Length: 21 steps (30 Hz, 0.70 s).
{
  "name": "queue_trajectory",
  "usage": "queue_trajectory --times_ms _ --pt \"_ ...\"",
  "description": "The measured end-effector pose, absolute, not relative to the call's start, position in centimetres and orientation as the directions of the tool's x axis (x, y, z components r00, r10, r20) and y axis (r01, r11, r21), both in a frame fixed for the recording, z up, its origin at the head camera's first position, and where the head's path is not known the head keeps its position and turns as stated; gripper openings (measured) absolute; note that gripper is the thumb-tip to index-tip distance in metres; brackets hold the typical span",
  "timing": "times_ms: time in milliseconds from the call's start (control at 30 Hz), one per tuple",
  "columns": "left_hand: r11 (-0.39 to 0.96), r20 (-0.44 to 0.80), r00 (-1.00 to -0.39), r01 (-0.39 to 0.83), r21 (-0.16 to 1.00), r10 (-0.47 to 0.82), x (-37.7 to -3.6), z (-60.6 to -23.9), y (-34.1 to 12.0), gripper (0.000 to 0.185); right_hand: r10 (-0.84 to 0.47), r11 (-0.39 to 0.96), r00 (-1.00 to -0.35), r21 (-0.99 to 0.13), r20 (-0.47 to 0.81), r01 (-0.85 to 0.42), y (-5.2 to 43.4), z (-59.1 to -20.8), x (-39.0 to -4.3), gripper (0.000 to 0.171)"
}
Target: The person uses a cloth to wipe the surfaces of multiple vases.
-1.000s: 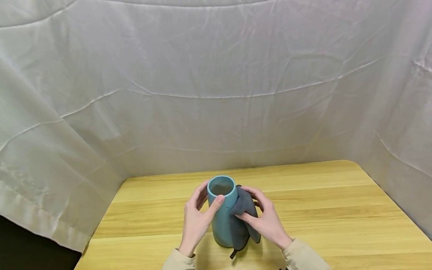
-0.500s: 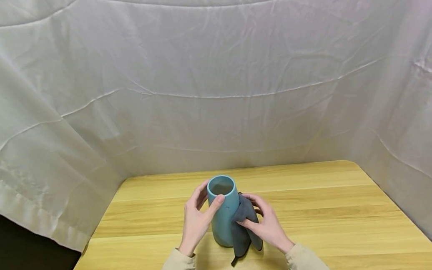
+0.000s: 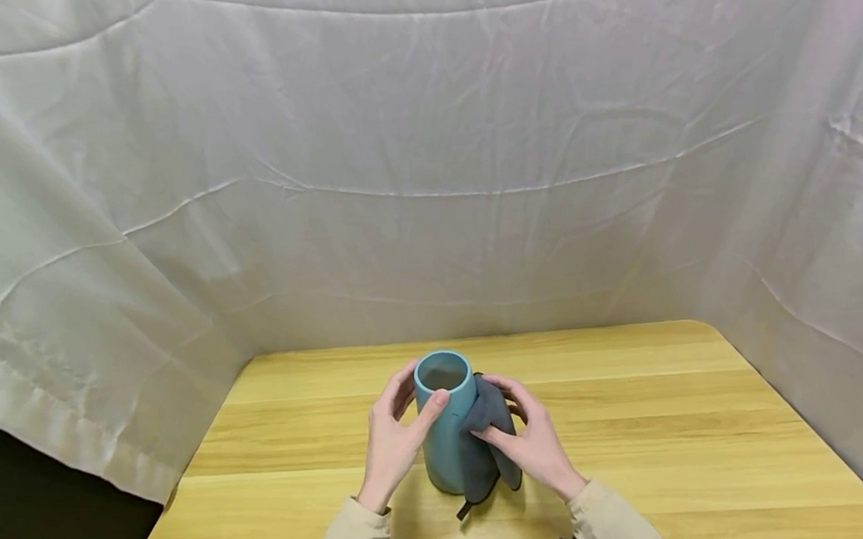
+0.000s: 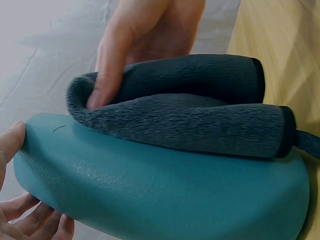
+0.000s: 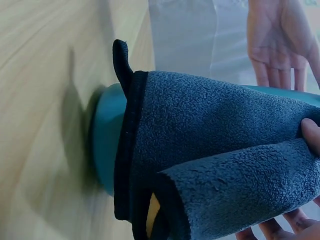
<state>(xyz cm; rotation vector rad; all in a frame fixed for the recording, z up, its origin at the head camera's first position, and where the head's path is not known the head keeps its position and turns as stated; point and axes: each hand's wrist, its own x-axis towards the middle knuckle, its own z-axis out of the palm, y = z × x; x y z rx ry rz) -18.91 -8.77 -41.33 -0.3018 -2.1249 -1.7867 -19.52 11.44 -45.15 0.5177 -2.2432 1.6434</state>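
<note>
wood table (image 3: 638,422), white drape (image 3: 425,178) | left hand (image 3: 393,443) grip clasps vase (image 3: 446,435) | right hand (image 3: 536,446) grip pinches cloth (image 3: 485,445)

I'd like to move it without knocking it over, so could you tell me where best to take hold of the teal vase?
Probably by the upper wall just under the open rim, from the left. The teal vase stands upright and its left flank is bare, where the left hand already grips it. The right hand presses the grey cloth over the right flank.

Cloth (image 3: 489,445) hides vase (image 3: 443,436) right flank; right hand (image 3: 530,442) palm unseen; wrists cut by head view's lower edge.
</note>
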Motion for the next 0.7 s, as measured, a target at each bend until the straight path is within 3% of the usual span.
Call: queue_trajectory --times_ms 233,700 --pt "0.181 0.394 -0.917 0.378 0.908 -0.059 -18.9 -41.3 -8.8 0.053 -0.118 0.282 -0.874 -0.828 0.472 -0.486 11.5 -45.2 -19.5 0.062" --pt "0.179 0.390 -0.919 0.375 0.909 -0.055 -18.8 -41.3 -8.8 0.053 -0.131 0.293 -0.921 -0.873 0.367 -0.390 11.9 -46.6 -19.2 0.062"
